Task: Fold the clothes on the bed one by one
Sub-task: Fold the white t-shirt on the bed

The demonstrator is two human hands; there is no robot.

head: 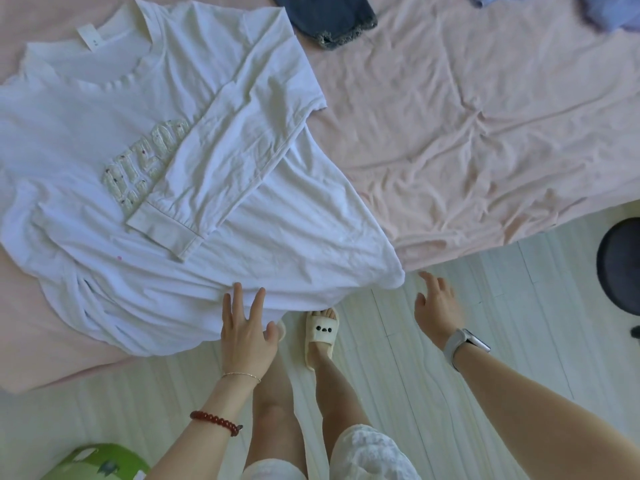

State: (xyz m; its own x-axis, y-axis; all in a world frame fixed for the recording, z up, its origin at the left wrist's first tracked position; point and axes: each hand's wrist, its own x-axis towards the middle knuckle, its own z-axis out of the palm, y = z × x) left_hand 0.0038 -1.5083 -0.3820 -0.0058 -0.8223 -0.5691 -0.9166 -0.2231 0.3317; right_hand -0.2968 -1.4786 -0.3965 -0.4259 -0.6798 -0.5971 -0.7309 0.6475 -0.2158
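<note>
left hand (244, 329), fingers spread, resting on hem of white long-sleeved cotton shirt (104, 161) on pink bed sheet (485, 133). right hand (437, 308), fingers loosely spread, just beside shirt corner, holding nothing

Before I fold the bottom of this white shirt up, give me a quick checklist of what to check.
1. White shirt lies front up on the bed: ok.
2. Sleeve folded across the chest: ok.
3. Other sleeve folded in: cannot tell.
4. Hem flat: not ok, bunched and hanging over the bed edge.
5. Left hand at the hem: ok, fingers straight.
6. Right hand holds the hem corner: not ok, open, off the cloth.
</note>
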